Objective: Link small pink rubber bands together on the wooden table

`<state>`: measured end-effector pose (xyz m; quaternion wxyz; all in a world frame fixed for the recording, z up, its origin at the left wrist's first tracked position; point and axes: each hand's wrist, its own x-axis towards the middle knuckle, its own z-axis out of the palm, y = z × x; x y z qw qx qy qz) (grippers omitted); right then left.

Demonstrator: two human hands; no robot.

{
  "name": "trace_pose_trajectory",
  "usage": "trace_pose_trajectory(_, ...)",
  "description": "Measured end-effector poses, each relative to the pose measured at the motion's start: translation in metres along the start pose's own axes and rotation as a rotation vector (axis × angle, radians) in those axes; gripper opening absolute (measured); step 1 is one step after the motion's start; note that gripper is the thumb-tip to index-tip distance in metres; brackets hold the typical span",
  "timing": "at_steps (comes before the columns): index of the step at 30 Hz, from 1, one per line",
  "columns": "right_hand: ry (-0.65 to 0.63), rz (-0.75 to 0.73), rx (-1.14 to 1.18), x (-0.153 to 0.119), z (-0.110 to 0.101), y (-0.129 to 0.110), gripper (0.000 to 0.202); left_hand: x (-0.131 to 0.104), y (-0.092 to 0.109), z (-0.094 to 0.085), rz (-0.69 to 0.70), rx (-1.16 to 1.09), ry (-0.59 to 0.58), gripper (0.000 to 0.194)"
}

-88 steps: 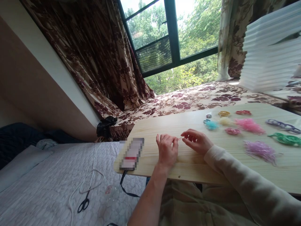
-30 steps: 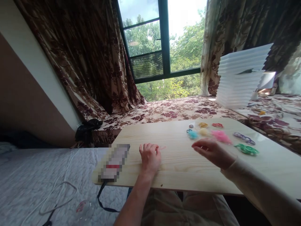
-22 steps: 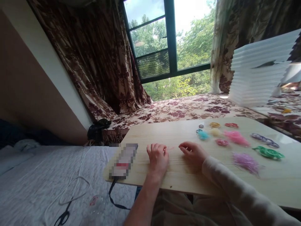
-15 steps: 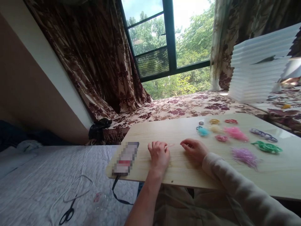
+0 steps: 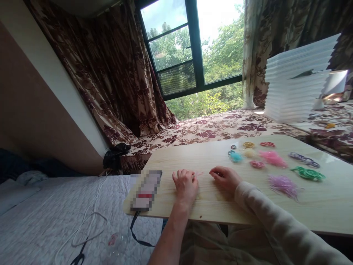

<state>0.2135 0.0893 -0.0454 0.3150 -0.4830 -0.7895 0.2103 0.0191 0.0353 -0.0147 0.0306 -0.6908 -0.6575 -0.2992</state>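
My left hand rests on the pale wooden board, fingers curled, thumb and index finger together around something too small to make out. To its right my right hand lies on the board with fingers and thumb pinched; whatever it holds, if anything, is hidden. A faint pink strand lies between the hands, beside my left fingertips. Right of my hands are a pink pile, a purple pile, a teal pile and a green looped bundle.
A phone-like device with a black strap lies at the board's left side. Red loops, yellow loops and a dark purple chain sit at the far right. Scissors and a white cable lie on the bed.
The camera view has shifted slightly. Both hands remain nearly in the same place on the board, with their fingers still curled.
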Motion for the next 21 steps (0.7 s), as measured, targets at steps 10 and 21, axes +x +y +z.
trace_pose_trajectory(10, -0.018, -0.003, -0.004, 0.0, 0.0, -0.001, 0.029, 0.019, 0.006, -0.013, 0.145, 0.129, -0.102, 0.022)
trace_pose_trajectory(21, -0.051, 0.015, -0.071, -0.001, -0.005, -0.009, 0.029, 0.051, 0.018, -0.018, 0.233, 0.239, -0.196, 0.01)
